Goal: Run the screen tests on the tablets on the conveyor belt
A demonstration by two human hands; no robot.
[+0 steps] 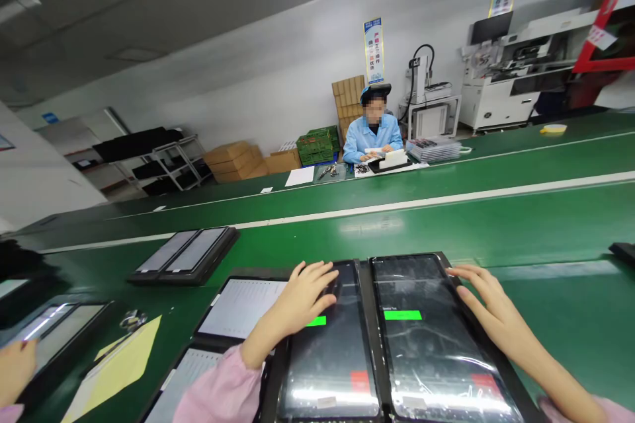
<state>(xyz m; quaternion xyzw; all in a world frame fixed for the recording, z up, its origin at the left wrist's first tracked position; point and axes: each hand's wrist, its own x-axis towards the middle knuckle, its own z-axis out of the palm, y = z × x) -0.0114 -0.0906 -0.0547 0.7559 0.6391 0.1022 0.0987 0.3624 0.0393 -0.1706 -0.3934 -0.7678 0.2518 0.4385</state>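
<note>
Two tablets lie side by side in a black tray in front of me: a left tablet point(330, 357) and a right tablet point(421, 350). Both dark screens show a green bar and a red block, and glare covers their lower parts. My left hand point(308, 292) rests over the upper left of the left tablet, fingers stretched out. My right hand point(491, 307) lies along the upper right edge of the right tablet and its tray, fingers extended and thumb apart. Under and beside my left arm, two light-screened tablets point(241, 307) sit in another black tray.
Another tray of tablets point(186, 254) lies farther left on the green bench point(560, 317). A yellow paper point(124, 363) is at lower left, near another person's hand point(17, 370). Across the bench, a person in blue point(374, 132) works beside stacked clear trays point(434, 150).
</note>
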